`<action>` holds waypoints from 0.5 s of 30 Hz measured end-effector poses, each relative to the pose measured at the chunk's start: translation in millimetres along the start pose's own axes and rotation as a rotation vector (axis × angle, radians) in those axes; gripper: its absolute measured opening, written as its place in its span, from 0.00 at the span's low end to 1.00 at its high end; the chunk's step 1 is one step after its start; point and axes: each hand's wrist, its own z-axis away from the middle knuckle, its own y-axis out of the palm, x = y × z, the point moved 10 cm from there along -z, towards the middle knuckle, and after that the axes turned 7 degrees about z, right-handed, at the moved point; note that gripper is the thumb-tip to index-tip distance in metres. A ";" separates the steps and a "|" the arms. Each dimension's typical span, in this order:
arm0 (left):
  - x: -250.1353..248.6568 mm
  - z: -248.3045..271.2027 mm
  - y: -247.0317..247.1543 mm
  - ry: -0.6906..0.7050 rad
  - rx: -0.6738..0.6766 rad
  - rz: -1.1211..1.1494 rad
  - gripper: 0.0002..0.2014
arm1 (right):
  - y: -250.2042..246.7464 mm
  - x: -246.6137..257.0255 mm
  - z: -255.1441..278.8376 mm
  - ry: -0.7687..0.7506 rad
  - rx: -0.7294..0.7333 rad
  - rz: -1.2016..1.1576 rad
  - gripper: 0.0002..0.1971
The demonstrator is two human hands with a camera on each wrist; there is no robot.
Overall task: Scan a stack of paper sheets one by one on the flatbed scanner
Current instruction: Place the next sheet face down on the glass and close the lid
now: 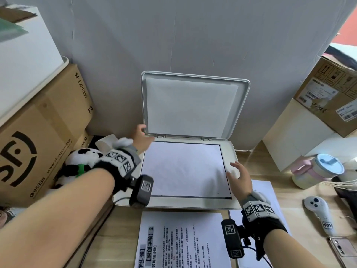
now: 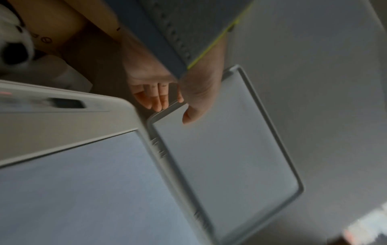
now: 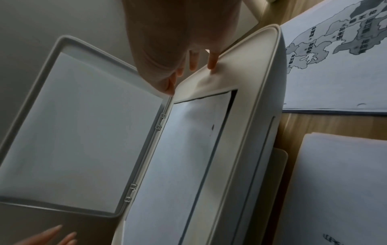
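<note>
The white flatbed scanner (image 1: 230, 151) stands with its lid (image 1: 193, 107) raised against the wall. A white sheet (image 1: 183, 169) lies blank side up on the glass. My left hand (image 1: 143, 135) is at the lid's lower left corner. Its fingers (image 2: 161, 97) are behind the lid (image 2: 226, 149) edge and its thumb in front, all loosely straight. My right hand (image 1: 239, 175) rests straight fingertips (image 3: 212, 65) on the scanner's right rim beside the sheet (image 3: 188, 149). A stack of printed sheets (image 1: 181, 240) lies in front of the scanner. A sheet with a map (image 3: 335, 66) lies to the right.
Cardboard boxes (image 1: 38, 142) and a panda plush (image 1: 83, 163) crowd the left side. More boxes (image 1: 328, 97) stand at the right. A lidded cup (image 1: 318, 171), a white controller (image 1: 318, 211) and a phone (image 1: 342, 248) lie on the wooden table at the right.
</note>
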 end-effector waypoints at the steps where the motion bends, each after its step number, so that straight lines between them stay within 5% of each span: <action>1: -8.0 -10.0 -1.8 -0.040 -0.002 0.058 0.30 | -2.0 -1.9 -0.9 0.013 -0.008 -0.006 0.17; 10: -37.1 -53.7 -3.2 -0.215 0.078 0.352 0.33 | -9.5 -13.7 -0.8 0.104 0.034 -0.101 0.14; 15: -22.5 -47.1 -30.3 -0.207 -0.044 0.502 0.17 | -9.3 -12.5 1.3 0.207 0.075 -0.366 0.12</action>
